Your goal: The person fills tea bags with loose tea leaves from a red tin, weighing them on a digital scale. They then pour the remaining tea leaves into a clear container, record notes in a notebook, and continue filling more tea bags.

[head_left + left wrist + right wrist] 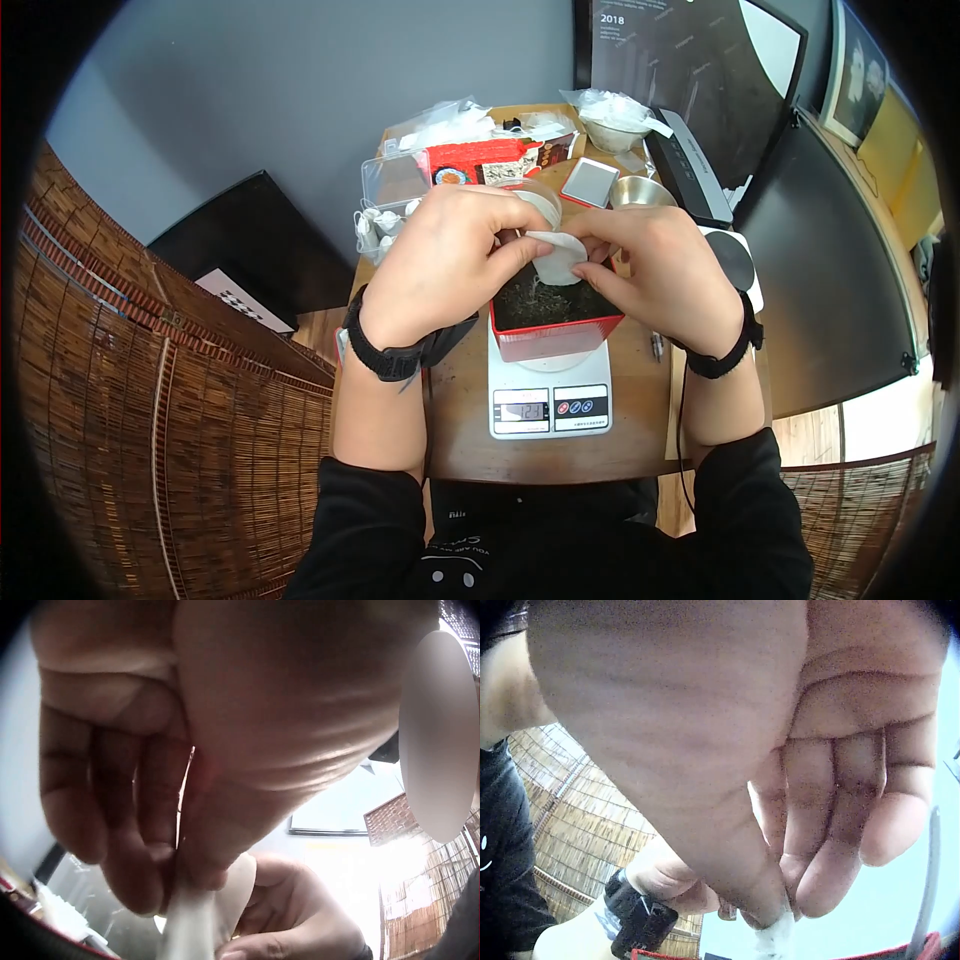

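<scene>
Both hands meet over a red box (558,340) filled with dark loose bits like tea leaves (530,308). Between them is a small, thin white pouch-like piece (560,262) with a rounded edge. My left hand (450,240) pinches its upper left side between thumb and fingers. On the other side my right hand (665,270) pinches its right edge with thumb and forefinger. From the left wrist, the white piece (229,900) spans thumb and fingers. Under the box, a white kitchen scale (550,432) shows lit digits.
A clear plastic box (390,180) holding several white bundles stands at the back left, near a red packet (480,158). Behind the right hand are a metal bowl (645,192), a small pale-topped device (590,183) and a long black-grey appliance (690,165). A white dish (545,205) lies behind the fingers.
</scene>
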The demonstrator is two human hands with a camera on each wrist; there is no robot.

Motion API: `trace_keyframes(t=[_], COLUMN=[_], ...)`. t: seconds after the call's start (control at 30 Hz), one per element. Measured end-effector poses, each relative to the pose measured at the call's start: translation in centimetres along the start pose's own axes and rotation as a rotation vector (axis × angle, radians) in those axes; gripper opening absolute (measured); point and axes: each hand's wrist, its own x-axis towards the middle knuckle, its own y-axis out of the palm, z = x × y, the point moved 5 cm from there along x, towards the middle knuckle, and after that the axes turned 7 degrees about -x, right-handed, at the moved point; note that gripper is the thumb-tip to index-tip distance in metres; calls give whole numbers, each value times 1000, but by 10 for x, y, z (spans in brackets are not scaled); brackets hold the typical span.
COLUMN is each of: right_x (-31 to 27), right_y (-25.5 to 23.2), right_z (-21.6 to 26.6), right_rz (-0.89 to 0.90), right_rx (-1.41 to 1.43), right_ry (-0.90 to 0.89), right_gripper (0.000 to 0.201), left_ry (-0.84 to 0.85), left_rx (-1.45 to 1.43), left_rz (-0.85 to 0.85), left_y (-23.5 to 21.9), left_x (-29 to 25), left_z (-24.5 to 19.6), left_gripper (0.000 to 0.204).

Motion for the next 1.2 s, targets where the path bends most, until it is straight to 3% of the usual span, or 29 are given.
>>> trace_keyframes(t=[0.37, 0.47, 0.53, 0.73, 1.07, 1.2], right_x=[0, -1, 0, 0, -1, -2], right_y=[6, 6, 5, 4, 4, 7], right_z=[-1, 0, 2, 5, 2, 1], right_rz=[25, 17, 30, 8, -8, -36], right_rx=[56, 51, 42, 74, 55, 77], right_ry=[-11, -1, 43, -2, 30, 3], right_gripper=[22, 22, 26, 29, 33, 36], left_ry=[-139, -59, 107, -104, -35, 23], left_rx=[18, -64, -57, -35, 103, -43], left_rz=[83, 23, -21, 18, -52, -25], left_y=[-3, 1, 0, -5, -7, 1], left_x=[0, -2, -2, 0, -2, -2], left_z=[-5, -2, -11, -7, -1, -8], left_gripper=[15, 19, 22, 16, 9, 7])
